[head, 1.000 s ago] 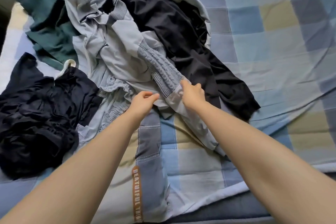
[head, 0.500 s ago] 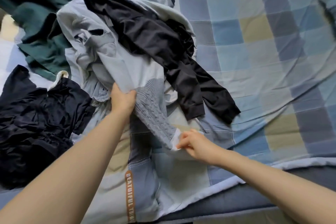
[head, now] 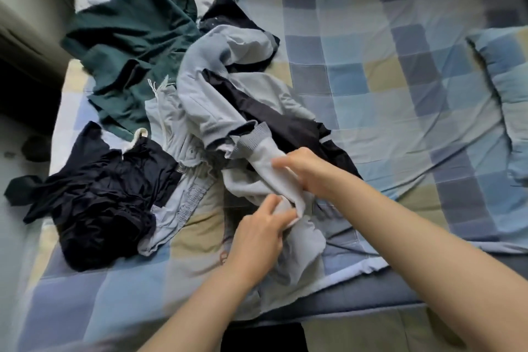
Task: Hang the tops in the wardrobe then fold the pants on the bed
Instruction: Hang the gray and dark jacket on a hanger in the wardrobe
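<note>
Left hand: your fingers pinch the grey top.
Right hand: your fingers curl round it.
Bed: clothes heaped.

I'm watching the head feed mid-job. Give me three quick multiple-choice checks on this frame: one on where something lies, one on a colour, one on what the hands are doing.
1. Where does the dark green garment lie relative to the pile?
A. at its far left
B. at its near right
C. off the bed, on the floor

2. What colour is the garment in the hands?
A. red
B. light grey
C. bright yellow

3. What are the left hand and right hand doing?
A. both hang free and hold nothing
B. only the left holds cloth
C. both grip the same garment

Answers: 1 A, it lies on the checked bedspread beyond and left of the grey clothes. 2 B, the cloth between the hands is pale grey with a ribbed cuff. 3 C, the fingers of each hand close on the grey fabric.
</note>
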